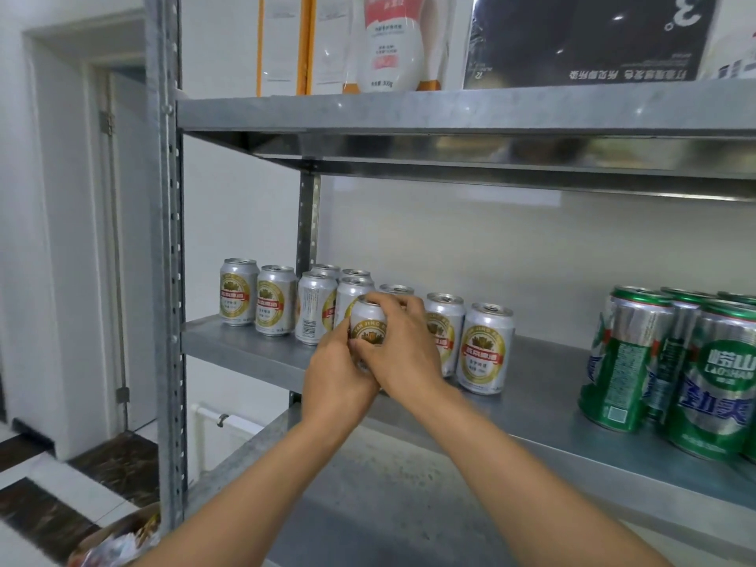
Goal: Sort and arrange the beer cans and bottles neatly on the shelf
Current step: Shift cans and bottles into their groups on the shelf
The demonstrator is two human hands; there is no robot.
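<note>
Location type: a storeroom or small shop stockroom. A galvanised steel rack [165, 239] with perforated uprights is carrying silver beer cans [487, 347] and green beer cans [720, 386], which are standing grouped by brand. Packaged goods [388, 43] are occupying the upper shelf [450, 112]. A white doorway [118, 239] is standing alongside.

Each silver can [486, 349] has a silver body, a gold oval emblem and a red banner across it. Each green can [718, 386] has a green and silver body with white characters on a blue band. The shelf [544, 407] is dull grey metal with a mottled pattern. The pouch [388, 43] above is white with a red label.
</note>
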